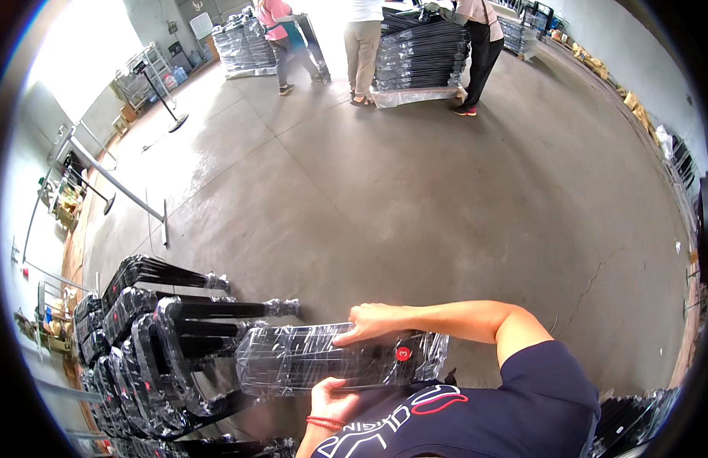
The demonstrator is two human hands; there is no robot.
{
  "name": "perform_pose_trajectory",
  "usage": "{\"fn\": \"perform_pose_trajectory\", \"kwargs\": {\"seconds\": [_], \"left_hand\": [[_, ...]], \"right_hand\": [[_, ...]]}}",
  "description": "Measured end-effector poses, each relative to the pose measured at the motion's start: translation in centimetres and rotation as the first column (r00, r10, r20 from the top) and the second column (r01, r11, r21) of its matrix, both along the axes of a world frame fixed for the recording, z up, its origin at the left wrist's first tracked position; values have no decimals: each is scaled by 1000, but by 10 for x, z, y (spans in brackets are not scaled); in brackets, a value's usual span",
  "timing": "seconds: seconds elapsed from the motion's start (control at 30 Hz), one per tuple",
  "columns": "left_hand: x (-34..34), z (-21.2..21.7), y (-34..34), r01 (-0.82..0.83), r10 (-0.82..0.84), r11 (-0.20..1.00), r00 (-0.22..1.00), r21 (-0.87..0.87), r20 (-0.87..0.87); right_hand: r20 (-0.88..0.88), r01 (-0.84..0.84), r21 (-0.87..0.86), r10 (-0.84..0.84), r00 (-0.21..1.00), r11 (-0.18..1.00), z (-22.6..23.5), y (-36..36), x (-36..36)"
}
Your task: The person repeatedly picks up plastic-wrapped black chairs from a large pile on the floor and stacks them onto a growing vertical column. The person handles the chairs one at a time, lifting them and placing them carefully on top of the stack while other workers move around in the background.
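Note:
A long black bundle in clear plastic film (293, 355), with a round red label near one end, lies across in front of my body. My right hand (369, 322) reaches over to its far side, fingers bent round the edge and thumb on the film. At the near side my left hand (331, 401), with red bands at the wrist, grips the bundle's edge. The bundle's left end is close to a stack of black frame-like parts wrapped in film (171, 359). What exactly is inside the film I cannot make out.
Bare concrete floor (415, 198) stretches ahead. Three people stand at the back beside a pallet of wrapped black parts (419, 57) and another wrapped stack (246, 46). A metal rail (121, 183) stands at left. More wrapped black pieces (632, 420) lie at lower right.

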State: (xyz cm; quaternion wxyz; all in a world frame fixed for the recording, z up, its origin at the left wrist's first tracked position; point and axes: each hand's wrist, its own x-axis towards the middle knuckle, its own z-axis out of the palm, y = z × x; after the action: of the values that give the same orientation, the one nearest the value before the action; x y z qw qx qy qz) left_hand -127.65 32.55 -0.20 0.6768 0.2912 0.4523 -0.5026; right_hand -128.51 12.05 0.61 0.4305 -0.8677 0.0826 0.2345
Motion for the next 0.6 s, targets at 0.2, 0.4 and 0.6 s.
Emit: {"fn": "perform_pose_trajectory", "kwargs": {"seconds": [0.2,0.4,0.6], "left_hand": [[41,39,-70,-73,66,984,997,-160,-51],[62,3,-97,-187,161,963,977,-193,-141],[109,-105,-30,-29,-21,909,993,-416,-113]], "right_hand": [[-95,-125,-86,117,989,988,23,-66,66],[-140,-195,-226,167,976,954,16,-83,96],[19,-29,-471,43,999,881,-31,-11,110]]}}
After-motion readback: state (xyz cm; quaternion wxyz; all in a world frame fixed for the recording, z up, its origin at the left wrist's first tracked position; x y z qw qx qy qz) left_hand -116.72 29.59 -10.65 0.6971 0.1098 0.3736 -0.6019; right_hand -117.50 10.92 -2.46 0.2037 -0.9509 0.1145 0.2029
